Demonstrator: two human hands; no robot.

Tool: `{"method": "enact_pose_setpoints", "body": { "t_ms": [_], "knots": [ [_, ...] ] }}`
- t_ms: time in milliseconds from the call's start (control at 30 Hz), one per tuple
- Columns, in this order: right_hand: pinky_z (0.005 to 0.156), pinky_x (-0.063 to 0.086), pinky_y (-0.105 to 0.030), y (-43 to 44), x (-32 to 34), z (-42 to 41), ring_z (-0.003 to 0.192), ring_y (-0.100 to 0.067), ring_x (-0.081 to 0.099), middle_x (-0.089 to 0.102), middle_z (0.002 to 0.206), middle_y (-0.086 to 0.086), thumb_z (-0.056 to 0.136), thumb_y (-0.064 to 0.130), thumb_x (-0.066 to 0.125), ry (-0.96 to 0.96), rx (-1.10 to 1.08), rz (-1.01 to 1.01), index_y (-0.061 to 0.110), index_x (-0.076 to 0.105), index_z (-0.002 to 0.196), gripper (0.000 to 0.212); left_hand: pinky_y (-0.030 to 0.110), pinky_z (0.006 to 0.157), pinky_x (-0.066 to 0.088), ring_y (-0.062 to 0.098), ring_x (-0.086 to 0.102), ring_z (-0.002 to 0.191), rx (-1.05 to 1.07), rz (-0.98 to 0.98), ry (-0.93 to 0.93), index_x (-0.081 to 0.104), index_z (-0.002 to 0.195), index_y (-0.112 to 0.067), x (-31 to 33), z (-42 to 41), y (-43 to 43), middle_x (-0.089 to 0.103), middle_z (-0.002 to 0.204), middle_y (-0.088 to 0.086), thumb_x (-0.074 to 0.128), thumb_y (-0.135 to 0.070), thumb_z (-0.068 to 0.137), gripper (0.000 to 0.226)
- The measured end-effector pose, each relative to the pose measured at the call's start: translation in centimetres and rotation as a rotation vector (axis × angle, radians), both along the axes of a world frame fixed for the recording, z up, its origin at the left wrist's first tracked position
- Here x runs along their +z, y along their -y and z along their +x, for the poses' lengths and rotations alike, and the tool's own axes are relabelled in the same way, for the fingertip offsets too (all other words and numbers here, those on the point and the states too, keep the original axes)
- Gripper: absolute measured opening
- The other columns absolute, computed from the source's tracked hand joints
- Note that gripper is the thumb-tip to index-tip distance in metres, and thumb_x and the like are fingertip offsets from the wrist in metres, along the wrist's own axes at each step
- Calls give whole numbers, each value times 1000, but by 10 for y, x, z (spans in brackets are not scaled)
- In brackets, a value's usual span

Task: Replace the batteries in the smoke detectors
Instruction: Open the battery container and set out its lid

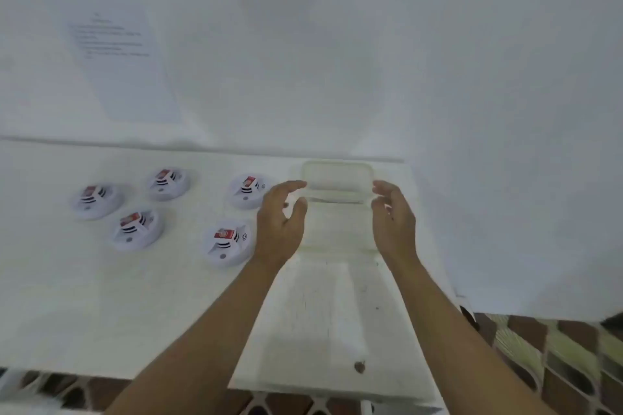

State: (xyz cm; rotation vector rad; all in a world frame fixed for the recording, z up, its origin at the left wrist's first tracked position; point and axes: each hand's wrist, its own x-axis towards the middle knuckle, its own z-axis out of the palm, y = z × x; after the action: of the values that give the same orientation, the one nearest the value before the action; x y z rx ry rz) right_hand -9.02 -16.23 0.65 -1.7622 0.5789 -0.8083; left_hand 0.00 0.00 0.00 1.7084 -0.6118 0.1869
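Observation:
Several round white smoke detectors lie on the white table [84,296], left of my hands, among them one [227,242] close to my left wrist and another [247,190] behind it. Each shows a red and white piece on top. A clear plastic container [337,178] stands near the table's far edge. My left hand [281,222] is at its left side and my right hand [392,219] at its right side, fingers loosely curved with the tips near its upper corners. Blur hides whether they touch it.
A printed sheet [118,61] hangs on the white wall behind the table. A second wall [522,178] runs close along the table's right edge. Patterned brown and green floor tiles [556,347] show beyond the near and right edges. A small brown speck [359,366] lies near the front.

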Motion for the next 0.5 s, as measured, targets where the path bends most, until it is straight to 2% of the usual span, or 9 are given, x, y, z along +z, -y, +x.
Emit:
{"method": "enact_pose_setpoints", "body": {
  "t_ms": [67,100,167,267,333,400,500],
  "knots": [
    [109,38,-30,-1,-8,-2,127,-19,51,55,139,-2,102,13,48,-167,21,-2,19,52,141,39,37,104,43,16,48,124,22,82,-149,56,131,-29,-14,-3,3,51,127,-12,49,-36,93,38],
    [110,34,-30,-1,-16,-3,134,-21,46,49,145,-4,104,18,47,-236,42,-4,18,46,147,43,38,109,38,19,44,127,21,134,-206,51,137,-31,-23,-3,4,46,133,-7,48,-39,96,41],
    [113,28,-30,-3,-24,-4,143,-23,37,40,154,-7,106,26,43,-344,88,12,18,35,154,49,32,109,29,19,41,128,10,243,-332,40,145,-34,-32,-7,7,35,140,3,43,-43,102,44],
    [115,27,-32,-3,-28,-4,145,-24,35,39,157,-7,107,31,42,-370,103,10,19,29,157,53,27,97,29,-1,45,98,-20,255,-408,34,147,-36,-32,-8,10,32,130,0,38,-43,103,45],
    [115,29,-32,-2,-30,-3,144,-24,38,41,156,-6,107,31,43,-368,94,13,19,30,156,53,29,95,33,-9,42,92,-20,272,-408,36,145,-37,-35,-5,11,37,127,0,41,-39,103,43],
    [115,32,-35,-2,-31,-3,142,-24,41,43,154,-5,106,31,44,-358,90,28,19,32,155,52,37,100,43,3,51,102,-39,235,-451,39,139,-44,-36,0,10,46,131,0,46,-38,101,39],
    [115,37,-43,-1,-32,-2,138,-26,44,47,150,-7,105,33,46,-361,91,29,21,34,154,51,46,105,46,15,55,117,-143,93,-593,45,127,-52,-34,2,9,51,134,-4,51,-35,100,32]
  ]
}}
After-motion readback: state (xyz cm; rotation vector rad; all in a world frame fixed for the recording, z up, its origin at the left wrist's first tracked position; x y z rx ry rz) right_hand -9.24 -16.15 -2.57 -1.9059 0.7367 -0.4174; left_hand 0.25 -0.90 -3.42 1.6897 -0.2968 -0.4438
